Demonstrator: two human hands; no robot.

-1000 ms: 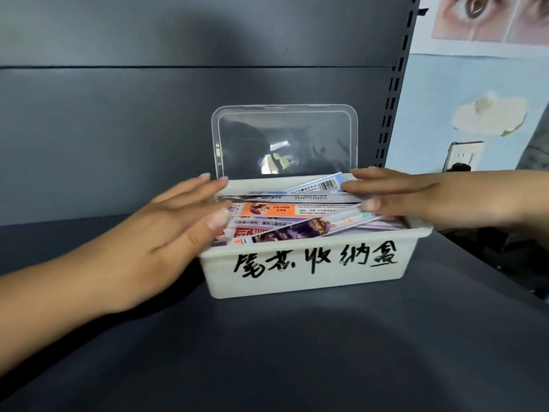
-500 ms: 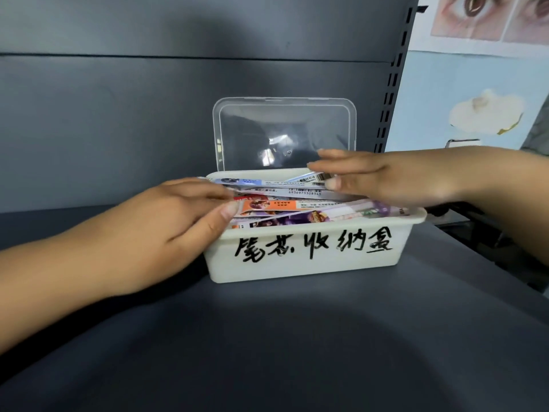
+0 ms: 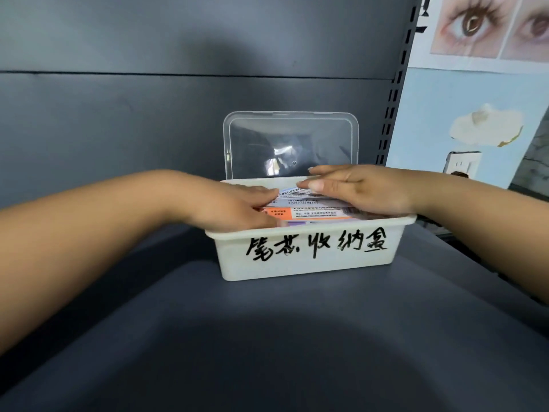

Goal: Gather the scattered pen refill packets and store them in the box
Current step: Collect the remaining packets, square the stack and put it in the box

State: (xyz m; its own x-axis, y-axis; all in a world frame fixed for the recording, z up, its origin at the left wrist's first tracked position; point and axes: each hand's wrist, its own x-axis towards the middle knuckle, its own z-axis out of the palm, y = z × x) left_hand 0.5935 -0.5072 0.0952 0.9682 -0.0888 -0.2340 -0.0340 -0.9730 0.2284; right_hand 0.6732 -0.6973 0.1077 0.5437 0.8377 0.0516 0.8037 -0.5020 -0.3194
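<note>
the white box (image 3: 309, 257) sits on the dark shelf surface (image 3: 267, 337), its clear lid (image 3: 291, 141) hinged up and standing behind both hands. black handwritten characters run across the front wall of the box, below the hands.

the pen refill packets (image 3: 315, 211) lie stacked flat inside the box, at about rim level, between the two hands and partly under them. an orange-and-white packet lies nearest the front; a barcoded packet lies just behind it.

the left hand (image 3: 234, 208) reaches in over the left end of the box. its fingers are extended and lie flat on the left ends of the packets, pressing down rather than gripping. nothing is held in it.

the right hand (image 3: 359, 190) reaches in over the right end and rear of the box. its fingers are straight and laid together, resting on top of the packets at the back, fingertips pointing toward the left hand. the two sets of fingertips are near each other, apart, with the barcoded packet showing between them. this hand is also relaxed flat, grasping nothing.

a poster (image 3: 475, 93) hangs beyond the right forearm.
</note>
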